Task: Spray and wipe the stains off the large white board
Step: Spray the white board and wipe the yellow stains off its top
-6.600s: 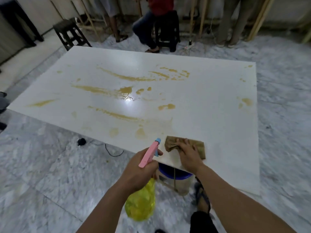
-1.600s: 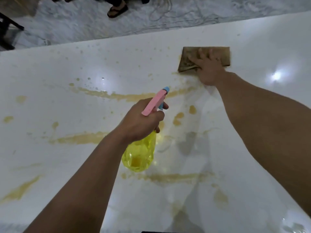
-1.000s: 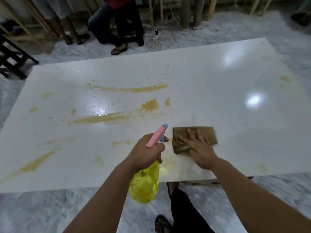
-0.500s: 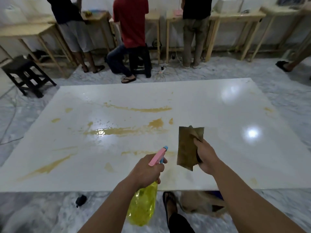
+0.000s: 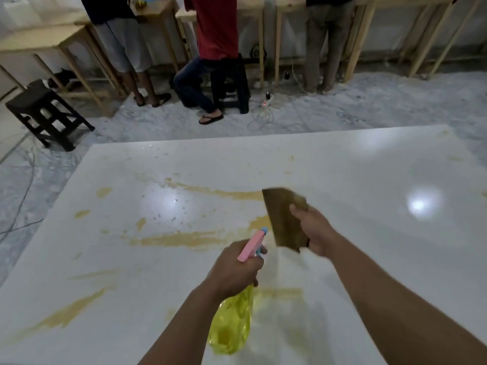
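The large white board [image 5: 355, 180] lies flat and fills the lower view. Yellow-brown stains [image 5: 181, 239] streak its left and middle parts; its right side looks clean and glossy. My left hand [image 5: 234, 270] grips a spray bottle [image 5: 232, 325] with a yellow body and a pink and blue head, nozzle pointing away over the board. My right hand [image 5: 313, 233] holds a brown cloth [image 5: 283, 217] lifted off the board, hanging upright above the middle stain.
Three people [image 5: 213, 35] are at wooden tables [image 5: 268, 11] beyond the board's far edge. A black stool [image 5: 44, 111] stands at the far left, another [image 5: 232, 83] under the person in red. A power strip [image 5: 266, 101] and cables lie on the marble floor.
My right hand wiped the cloth across the board, then lifted it off the surface. The view has moved forward over the board since half a second ago. The bottle stays in my left hand.
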